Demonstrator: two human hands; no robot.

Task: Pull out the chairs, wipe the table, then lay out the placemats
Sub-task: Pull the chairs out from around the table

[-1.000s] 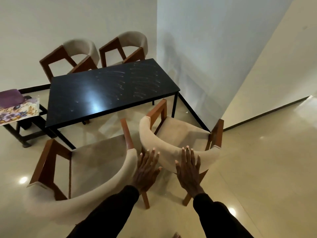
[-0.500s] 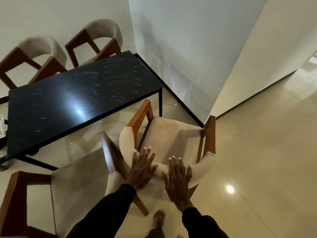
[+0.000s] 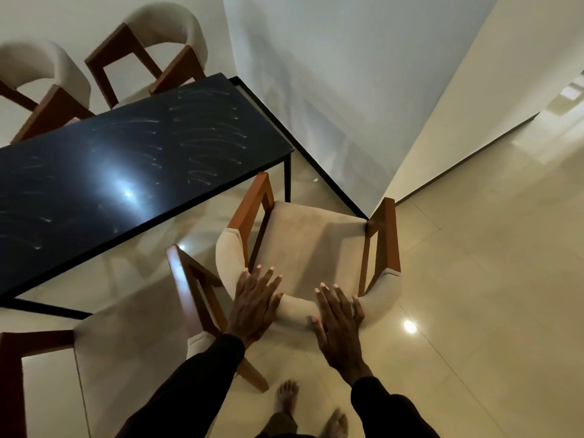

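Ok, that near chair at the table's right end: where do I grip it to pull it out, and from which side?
Take the padded backrest from behind, where you stand. Its curved top faces you, free to hook over; the left hand and right hand lie flat on it, either side of centre. The seat front faces the table.

Glossy black table (image 3: 126,159), matt cloth-and-wood chair (image 3: 313,248), polished floor (image 3: 489,279)

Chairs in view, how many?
4. Far-left chair and far-right chair beyond the table; near-right chair under left hand and right hand; near-left chair, cropped. Others possibly out of frame.
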